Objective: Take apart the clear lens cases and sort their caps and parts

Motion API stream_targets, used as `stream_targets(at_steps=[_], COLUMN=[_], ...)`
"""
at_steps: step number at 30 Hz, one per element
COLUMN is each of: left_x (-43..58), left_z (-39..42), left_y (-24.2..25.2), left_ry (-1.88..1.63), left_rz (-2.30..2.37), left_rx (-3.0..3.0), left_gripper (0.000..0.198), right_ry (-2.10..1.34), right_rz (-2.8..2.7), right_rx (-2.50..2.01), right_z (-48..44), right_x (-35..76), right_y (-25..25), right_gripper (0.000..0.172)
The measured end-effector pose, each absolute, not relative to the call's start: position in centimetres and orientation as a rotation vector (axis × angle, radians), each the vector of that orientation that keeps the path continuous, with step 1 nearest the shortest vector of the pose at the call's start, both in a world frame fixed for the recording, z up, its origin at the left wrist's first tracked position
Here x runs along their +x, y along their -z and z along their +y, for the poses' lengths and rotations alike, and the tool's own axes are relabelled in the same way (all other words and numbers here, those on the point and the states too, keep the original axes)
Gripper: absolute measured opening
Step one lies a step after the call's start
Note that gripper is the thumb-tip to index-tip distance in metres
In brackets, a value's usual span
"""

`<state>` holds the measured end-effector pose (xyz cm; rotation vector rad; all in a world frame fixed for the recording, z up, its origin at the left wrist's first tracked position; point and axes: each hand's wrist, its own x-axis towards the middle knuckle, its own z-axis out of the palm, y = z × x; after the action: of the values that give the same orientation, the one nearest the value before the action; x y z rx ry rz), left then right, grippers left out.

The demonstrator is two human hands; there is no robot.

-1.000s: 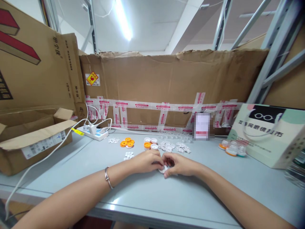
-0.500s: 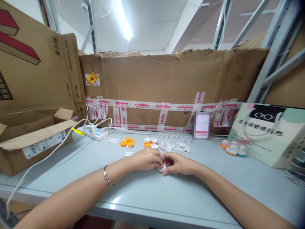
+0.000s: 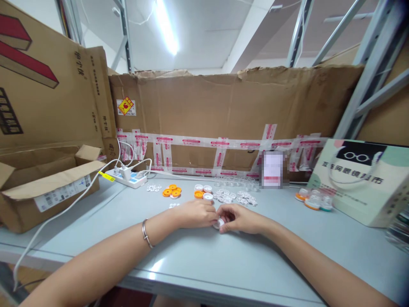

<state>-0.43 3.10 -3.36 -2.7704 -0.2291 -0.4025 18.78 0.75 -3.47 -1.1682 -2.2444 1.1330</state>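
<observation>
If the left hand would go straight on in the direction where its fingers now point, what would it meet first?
Most likely the white round piece, just in front of the left hand; the right hand is close beyond it, though depth is unclear there.

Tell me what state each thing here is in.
Right hand, gripping the white disc
Left hand, at the disc, grip unclear
Small cardboard box, open
Power strip, plugs inserted
Orange discs, clustered together
Bracelet, worn on left wrist
Paper bag, standing
Ceiling light, lit
</observation>
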Motion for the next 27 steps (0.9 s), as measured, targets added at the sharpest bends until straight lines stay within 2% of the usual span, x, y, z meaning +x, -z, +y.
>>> stream_targets(at_steps=[5,10,19,27], left_x=[-0.1,-1.4,-6.0,-5.7], left_z=[3.0,3.2,4.3,4.1], left_y=[3.2,1.4,-2.0,-1.5], left_ry=[0.376,0.439,0.03,-0.097], left_rz=[-0.346,-0.583,-1.307,-1.328], left_rx=[-2.89,-3.074,-2.989,-2.841], left_gripper=[0.012,0.012,0.014,0.015], right_ry=[-1.135,-1.128,-1.12,-1.083], right_rz=[-2.238,-2.249,-2.248,-2.304], right_rx=[-1.172,-1.176,-1.235,-1.214], right_z=[0.9,0.9,0.8,0.7], right_x=[18.9,19.0,19.0,19.0], right_y=[3.6,3.6,3.5,3.3], right_gripper=[0.033,0.037,0.04,0.045])
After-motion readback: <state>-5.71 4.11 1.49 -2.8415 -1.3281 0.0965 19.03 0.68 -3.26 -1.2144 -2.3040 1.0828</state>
